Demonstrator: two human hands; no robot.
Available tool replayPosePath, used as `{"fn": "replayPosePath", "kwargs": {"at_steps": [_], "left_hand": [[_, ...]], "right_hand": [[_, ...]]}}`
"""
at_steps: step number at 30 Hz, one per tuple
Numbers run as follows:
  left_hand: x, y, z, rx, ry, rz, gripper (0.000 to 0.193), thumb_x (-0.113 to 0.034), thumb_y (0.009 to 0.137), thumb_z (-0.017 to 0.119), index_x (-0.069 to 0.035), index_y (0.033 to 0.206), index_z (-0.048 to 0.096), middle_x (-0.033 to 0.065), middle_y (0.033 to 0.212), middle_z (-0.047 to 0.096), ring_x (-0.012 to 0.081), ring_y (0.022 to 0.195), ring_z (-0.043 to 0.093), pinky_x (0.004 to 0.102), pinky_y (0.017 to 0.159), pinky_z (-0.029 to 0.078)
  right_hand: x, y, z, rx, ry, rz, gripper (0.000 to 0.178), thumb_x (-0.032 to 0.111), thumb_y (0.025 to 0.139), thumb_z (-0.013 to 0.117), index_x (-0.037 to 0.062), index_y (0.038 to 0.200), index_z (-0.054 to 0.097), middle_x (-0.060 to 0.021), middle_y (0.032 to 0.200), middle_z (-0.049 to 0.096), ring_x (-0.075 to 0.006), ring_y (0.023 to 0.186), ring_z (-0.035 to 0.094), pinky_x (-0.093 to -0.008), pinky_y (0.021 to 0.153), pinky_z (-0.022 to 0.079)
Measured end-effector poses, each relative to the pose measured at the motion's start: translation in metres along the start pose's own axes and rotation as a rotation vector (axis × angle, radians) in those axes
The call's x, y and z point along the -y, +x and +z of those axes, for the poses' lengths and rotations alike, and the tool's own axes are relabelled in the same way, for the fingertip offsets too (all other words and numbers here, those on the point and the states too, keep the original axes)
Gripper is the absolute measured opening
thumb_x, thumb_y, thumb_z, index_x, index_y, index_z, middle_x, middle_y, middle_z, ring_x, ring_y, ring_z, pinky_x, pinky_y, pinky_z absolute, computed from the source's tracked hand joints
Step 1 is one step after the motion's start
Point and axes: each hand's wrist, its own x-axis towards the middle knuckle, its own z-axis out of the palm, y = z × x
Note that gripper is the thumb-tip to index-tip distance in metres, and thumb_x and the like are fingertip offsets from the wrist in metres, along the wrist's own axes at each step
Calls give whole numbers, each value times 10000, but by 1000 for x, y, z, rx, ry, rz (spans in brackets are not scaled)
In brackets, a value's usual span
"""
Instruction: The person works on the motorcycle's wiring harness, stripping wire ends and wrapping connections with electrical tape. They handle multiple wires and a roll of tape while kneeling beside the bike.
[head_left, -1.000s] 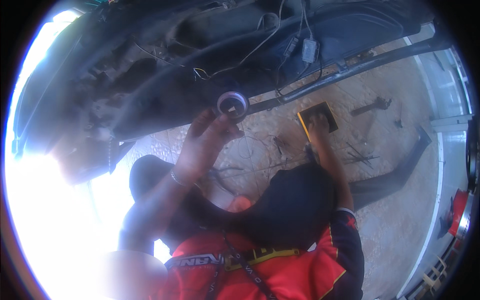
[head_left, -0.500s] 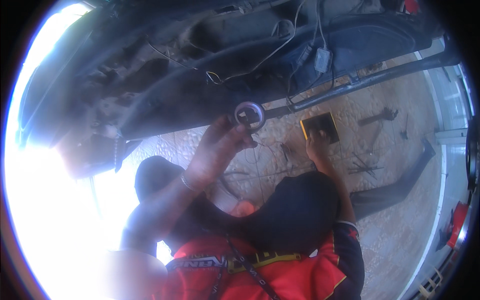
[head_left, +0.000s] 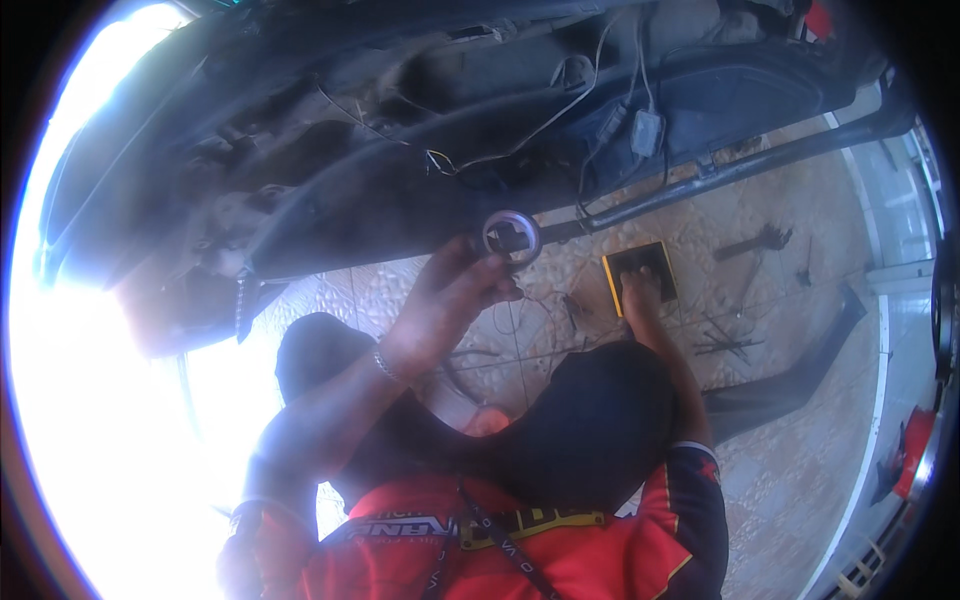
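Note:
My left hand (head_left: 455, 300) is raised below the dark car panel, its fingers closed on a ring-shaped roll of tape (head_left: 537, 243). The tape's hollow centre faces me. Lower and to the right, my right hand (head_left: 643, 298) reaches over a black, roughly square case with a yellow edge (head_left: 612, 282) on the floor. Its fingers extend over the black surface; whether they press on it or dip inside is unclear. Thin wires (head_left: 500, 160) hang across the panel, with a bare, split end at left of centre.
A large dark car panel (head_left: 340, 210) spans the top, with a bar (head_left: 680, 190) along its lower edge. A small grey connector box (head_left: 647, 132) dangles on a cable. Tools (head_left: 755, 243) and thin sticks (head_left: 728, 340) lie on the tiled floor (head_left: 790, 330). Glare whitens the left side.
The view has shifted slightly. My right hand sits a little further right on the black case, which appears slightly nearer me. My left hand keeps hold of the tape.

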Motion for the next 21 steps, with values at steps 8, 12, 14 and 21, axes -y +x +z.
{"fn": "replayPosePath", "kwargs": {"at_steps": [8, 12, 14, 21], "left_hand": [[-6, -10, -6, 43, -13, 11, 257, -193, 1049, 568, -23, 1241, 555, 56, 1026, 633, 135, 931, 635, 382, 948, 536], [-9, -17, -7, 77, -81, 42, 221, -176, 1051, 564, -29, 1217, 562, 52, 1013, 630, 135, 927, 633, 382, 945, 533], [-11, -21, -8, 102, -71, 55, 206, -169, 1050, 565, -33, 1205, 565, 53, 1013, 630, 135, 926, 633, 381, 944, 530], [-26, -40, -2, 180, -72, 119, 193, -165, 1044, 581, -47, 1196, 566, 40, 1023, 632, 130, 940, 634, 372, 945, 532]], "right_hand": [[-13, 12, -12, -65, 542, 184, 189, 196, 901, 665, 81, 1045, 708, -152, 1011, 734, -339, 949, 702, -433, 838, 558], [-10, 15, -88, 79, 689, 433, 250, 228, 911, 704, 46, 1083, 712, -168, 1055, 740, -296, 958, 721, -390, 844, 557], [4, 7, -159, -34, 1042, 336, 316, 258, 954, 677, 10, 1149, 701, -147, 1084, 741, -220, 978, 714, -348, 839, 551], [123, -49, -388, 285, 1633, -224, 389, 275, 1024, 627, -8, 1291, 645, -73, 1149, 701, -134, 1062, 647, -287, 909, 525]]}}
